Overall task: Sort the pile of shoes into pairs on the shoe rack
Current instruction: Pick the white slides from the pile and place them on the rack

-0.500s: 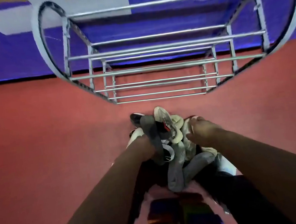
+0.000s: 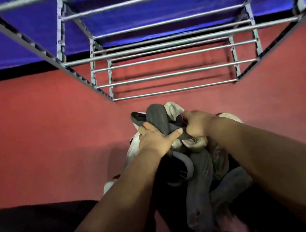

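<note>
dark grey shoe [image 2: 157,120] | sole up, likely | left hand [image 2: 156,139] grip closed

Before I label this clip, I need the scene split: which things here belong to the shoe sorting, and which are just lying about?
Part of the job:
- pile of shoes on the floor
- dark shoe, gripped by the left hand
- right hand, closed on another shoe in the pile
- shoe rack, no shoes visible on it

Just there:
- red floor
- purple wall

Dark lettering on grey shoe tab [image 2: 192,140], too blurred to read.
</note>
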Demonstrator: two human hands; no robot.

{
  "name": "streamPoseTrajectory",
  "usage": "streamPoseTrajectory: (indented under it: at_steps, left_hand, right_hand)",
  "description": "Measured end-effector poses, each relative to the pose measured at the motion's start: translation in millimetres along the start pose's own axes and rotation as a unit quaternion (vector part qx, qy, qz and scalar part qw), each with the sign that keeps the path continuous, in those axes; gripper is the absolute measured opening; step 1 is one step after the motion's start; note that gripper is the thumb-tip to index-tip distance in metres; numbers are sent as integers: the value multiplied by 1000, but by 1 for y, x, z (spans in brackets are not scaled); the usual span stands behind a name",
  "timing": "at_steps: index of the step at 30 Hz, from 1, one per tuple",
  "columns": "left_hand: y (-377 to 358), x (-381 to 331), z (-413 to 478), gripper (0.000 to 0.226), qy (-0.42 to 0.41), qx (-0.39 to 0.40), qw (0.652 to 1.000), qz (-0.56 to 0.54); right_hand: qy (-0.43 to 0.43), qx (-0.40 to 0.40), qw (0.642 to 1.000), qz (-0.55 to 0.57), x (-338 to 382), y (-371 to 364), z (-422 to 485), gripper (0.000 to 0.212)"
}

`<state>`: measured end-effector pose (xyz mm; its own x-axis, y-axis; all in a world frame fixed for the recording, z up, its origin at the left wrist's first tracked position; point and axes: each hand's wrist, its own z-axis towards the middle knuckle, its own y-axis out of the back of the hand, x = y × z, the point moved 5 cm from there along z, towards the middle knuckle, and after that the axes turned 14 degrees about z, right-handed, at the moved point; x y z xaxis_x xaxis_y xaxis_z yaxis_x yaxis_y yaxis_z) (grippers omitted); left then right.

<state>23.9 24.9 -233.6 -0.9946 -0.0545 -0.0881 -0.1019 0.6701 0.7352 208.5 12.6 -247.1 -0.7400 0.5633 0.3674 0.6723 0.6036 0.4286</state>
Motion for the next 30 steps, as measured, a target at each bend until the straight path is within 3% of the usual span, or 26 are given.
streamPoseTrajectory:
  at_steps: [5,9,12,16,20,23,25,27,30]
  left_hand:
    - [8,14,1,94,-14,-11,997,-71]
    - [19,34,5,54,-17,21,987,-158]
    - [33,51,4,28,33,37,964,-262]
    - [38,74,2,30,81,19,924,-373]
    - [35,91,-1,21,104,-6,885,-453]
    - [36,105,-9,23,123,-18,852,-509]
    - [37,112,-15,25,129,-18,823,-553]
    - [40,113,-21,29,130,-11,791,-598]
    - [44,106,-33,38,113,7,743,-659]
  right_hand:
    - [-9,46,998,-48,17,7,-7,89]
    - [0,32,997,-69,16,-2,-5,82]
    - [18,3,997,-81,19,-6,-11,67]
    - [57,-64,992,-92,25,-7,-18,50]
    - [79,-43,995,-37,37,-17,-25,39]
    - [72,-18,997,-9,39,-33,-28,55]
    - [76,-66,993,-57,38,-41,-27,63]
    - [83,-106,989,-52,39,-46,-30,53]
    - [80,-100,992,4,40,-47,-41,45]
